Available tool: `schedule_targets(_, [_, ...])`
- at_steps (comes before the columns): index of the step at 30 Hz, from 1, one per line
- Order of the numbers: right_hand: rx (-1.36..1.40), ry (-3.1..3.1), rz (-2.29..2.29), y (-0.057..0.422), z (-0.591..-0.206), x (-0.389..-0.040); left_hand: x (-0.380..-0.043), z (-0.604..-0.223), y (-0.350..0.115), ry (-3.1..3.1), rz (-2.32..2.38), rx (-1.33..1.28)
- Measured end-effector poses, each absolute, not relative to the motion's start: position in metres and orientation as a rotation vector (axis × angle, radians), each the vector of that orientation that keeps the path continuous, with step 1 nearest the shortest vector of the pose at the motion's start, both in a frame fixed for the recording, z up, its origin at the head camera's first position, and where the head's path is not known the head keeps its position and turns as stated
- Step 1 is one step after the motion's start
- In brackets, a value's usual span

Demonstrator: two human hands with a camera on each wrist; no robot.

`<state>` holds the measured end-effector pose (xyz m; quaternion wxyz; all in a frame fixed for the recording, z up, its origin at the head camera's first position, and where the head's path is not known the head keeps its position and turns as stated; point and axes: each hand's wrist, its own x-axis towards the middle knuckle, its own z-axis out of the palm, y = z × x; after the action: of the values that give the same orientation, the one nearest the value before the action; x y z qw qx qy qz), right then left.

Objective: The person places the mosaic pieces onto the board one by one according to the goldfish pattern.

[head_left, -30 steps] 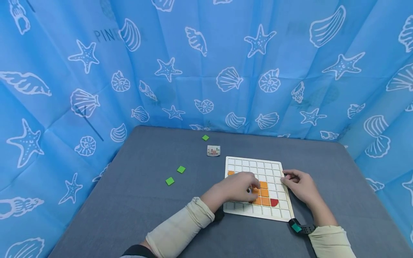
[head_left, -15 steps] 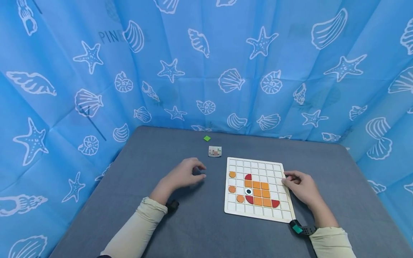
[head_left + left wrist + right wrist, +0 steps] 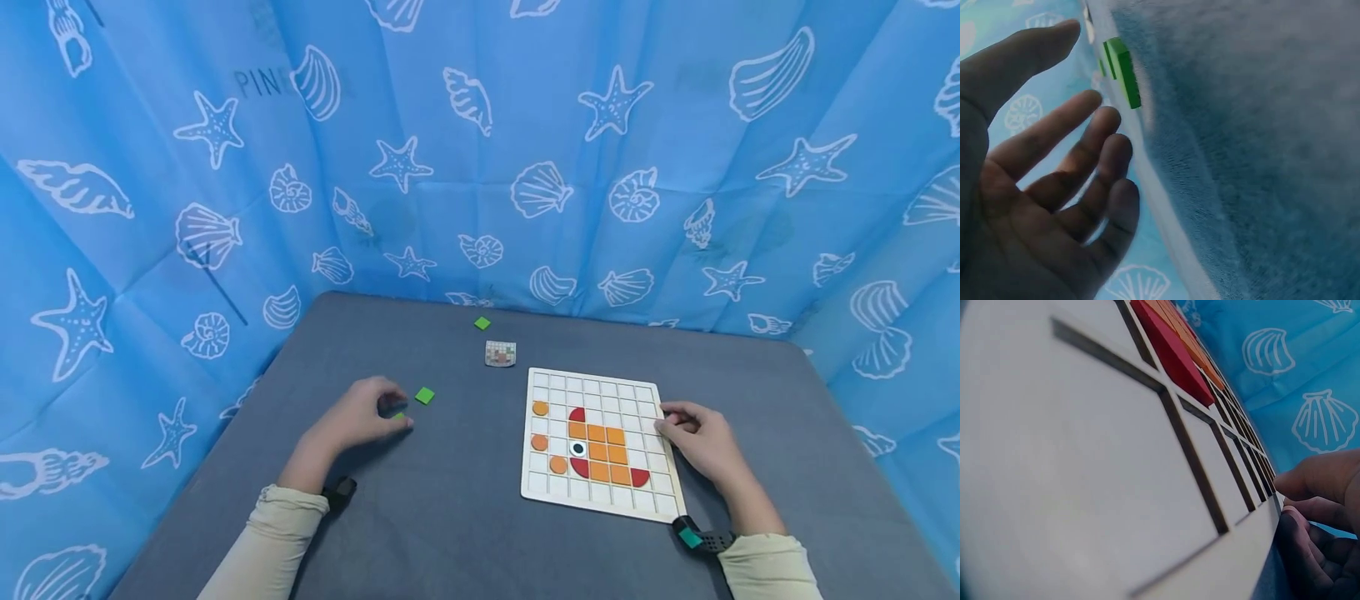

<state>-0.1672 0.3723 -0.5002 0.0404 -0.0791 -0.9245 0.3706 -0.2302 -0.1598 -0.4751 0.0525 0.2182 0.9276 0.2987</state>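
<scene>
My left hand (image 3: 354, 417) reaches low over the table at the left, thumb and fingertips around a green square tile (image 3: 400, 416) that they partly hide. In the left wrist view the thumb stands well apart from the loosely bent fingers, with a green tile (image 3: 1124, 72) beyond them. A second green tile (image 3: 424, 396) lies just right of that hand. At the right, my right hand (image 3: 701, 437) pinches the edge of a white grid board (image 3: 551, 483). On the board are orange squares (image 3: 597, 451), red rounded pieces (image 3: 640, 477), orange discs (image 3: 540, 408) and an eye piece (image 3: 577, 448).
Behind the board's left corner lies a small pattern card (image 3: 500, 353). Another green tile (image 3: 482, 322) is farther back, close to the table's far edge. A blue shell-print curtain (image 3: 442, 192) hangs around the grey table (image 3: 450, 517).
My left hand has left the board and moved left to the green tile, uncovering the eye piece and the discs. My right hand keeps its hold on the board's edge.
</scene>
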Motion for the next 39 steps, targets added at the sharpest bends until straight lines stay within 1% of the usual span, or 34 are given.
schedule_targets(7, [-0.253,-2.835,1.115,0.372,-0.501,-0.168,-0.222,-0.473,-0.158,2.814,0.835,0.502])
schedule_targets(16, [-0.222,-2.827,1.104,0.372,-0.502,-0.168,-0.224,-0.473,-0.153,2.826,0.815,0.552])
schedule_targets(20, [-0.207,-2.828,1.111,0.374,-0.502,-0.169,-0.229,-0.471,-0.139,2.813,0.869,0.610])
schedule_targets(23, [-0.203,-2.833,1.119,0.375,-0.501,-0.168,-0.231,-0.467,-0.117,2.795,0.896,0.674])
schedule_targets(29, [-0.215,-2.851,1.134,0.373,-0.500,-0.168,-0.238,-0.458,-0.059,2.728,0.929,0.823])
schedule_targets(39, [-0.233,-2.844,1.133,0.374,-0.500,-0.167,-0.246,-0.449,0.056,2.557,0.916,1.171])
